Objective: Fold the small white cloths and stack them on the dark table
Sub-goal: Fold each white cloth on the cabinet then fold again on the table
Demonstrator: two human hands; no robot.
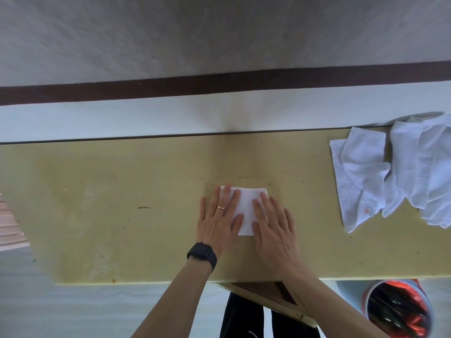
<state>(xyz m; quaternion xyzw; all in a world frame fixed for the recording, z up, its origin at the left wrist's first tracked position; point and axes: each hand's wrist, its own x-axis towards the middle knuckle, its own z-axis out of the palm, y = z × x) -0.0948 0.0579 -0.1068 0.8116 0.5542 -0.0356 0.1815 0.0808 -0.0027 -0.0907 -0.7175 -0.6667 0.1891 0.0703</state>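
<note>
Honestly, there's nothing here I can actually read. The closest thing is a tiny red printed mark (366, 211) near the corner of one white cloth (358, 176) off to my right. It's way too small and blurry to make out.

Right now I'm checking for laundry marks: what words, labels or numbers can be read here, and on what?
A red mark near the corner of an unfolded cloth at the right: too small and blurred to read.
The folded cloth under the left hand and right hand: no text visible.
The watch: no text visible.
</note>
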